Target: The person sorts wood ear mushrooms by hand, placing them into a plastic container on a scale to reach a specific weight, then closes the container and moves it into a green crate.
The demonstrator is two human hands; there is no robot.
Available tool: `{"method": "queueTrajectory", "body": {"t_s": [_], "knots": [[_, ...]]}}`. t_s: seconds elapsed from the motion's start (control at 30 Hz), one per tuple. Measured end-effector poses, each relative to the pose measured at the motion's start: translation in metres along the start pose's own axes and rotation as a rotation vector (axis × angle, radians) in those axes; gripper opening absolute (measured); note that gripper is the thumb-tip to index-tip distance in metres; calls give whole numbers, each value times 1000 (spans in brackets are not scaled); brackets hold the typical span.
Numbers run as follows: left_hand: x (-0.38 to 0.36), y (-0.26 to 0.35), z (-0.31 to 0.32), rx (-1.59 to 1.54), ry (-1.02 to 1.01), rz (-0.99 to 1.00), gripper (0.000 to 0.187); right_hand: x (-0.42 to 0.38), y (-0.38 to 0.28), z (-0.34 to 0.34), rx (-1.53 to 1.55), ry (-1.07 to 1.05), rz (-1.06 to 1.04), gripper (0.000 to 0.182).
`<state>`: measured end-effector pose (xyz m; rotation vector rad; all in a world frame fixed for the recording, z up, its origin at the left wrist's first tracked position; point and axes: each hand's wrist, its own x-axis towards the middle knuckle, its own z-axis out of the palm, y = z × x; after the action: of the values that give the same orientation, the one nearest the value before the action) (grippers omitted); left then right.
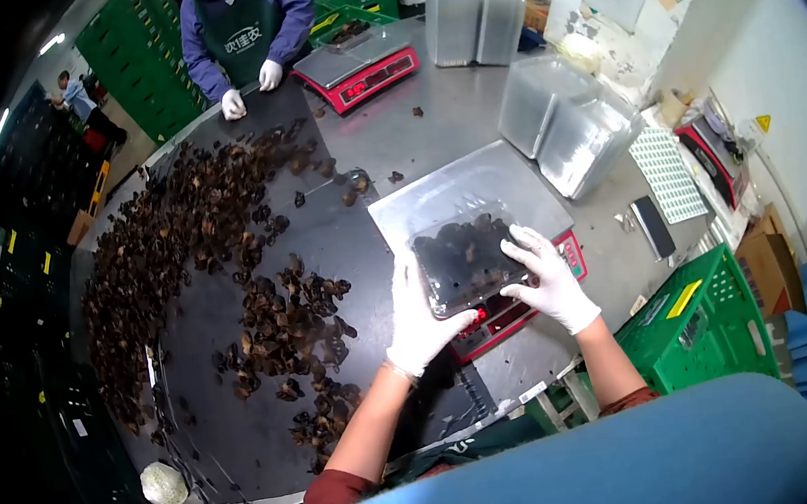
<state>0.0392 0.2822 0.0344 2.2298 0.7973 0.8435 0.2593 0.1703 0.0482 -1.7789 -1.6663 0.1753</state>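
Note:
A clear plastic box (pixel 465 261) filled with dark brown, mushroom-like pieces is held over a scale with a flat metal plate (pixel 513 178). My left hand (pixel 419 316), in a white glove, grips the box's left side and near corner. On the right side, my gloved right hand (pixel 546 277) has its fingers on the box's rim and wall. Red digits and part of the scale's red body show beneath the box. A large spread of loose dark pieces (pixel 265 328) lies on the metal table to the left.
Across the table stands a co-worker (pixel 251 29) in white gloves, beside another red scale (pixel 368 80). Stacks of clear boxes (pixel 571 124) stand at the back right. A black device (pixel 652 228), a label sheet (pixel 668 173) and a green crate (pixel 697 321) are on the right.

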Motion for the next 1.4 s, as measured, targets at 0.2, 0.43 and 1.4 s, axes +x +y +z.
{"method": "queueTrajectory", "body": {"t_s": [0.2, 0.43, 1.4], "knots": [[4, 1, 22, -218, 95, -95, 114, 18, 4, -1, 83, -5, 77, 49], [5, -5, 31, -221, 152, -146, 109, 24, 6, 14, -192, 167, -237, 29], [3, -12, 37, -275, 88, -127, 100, 112, -36, -45, -157, 174, -125, 20]]}}
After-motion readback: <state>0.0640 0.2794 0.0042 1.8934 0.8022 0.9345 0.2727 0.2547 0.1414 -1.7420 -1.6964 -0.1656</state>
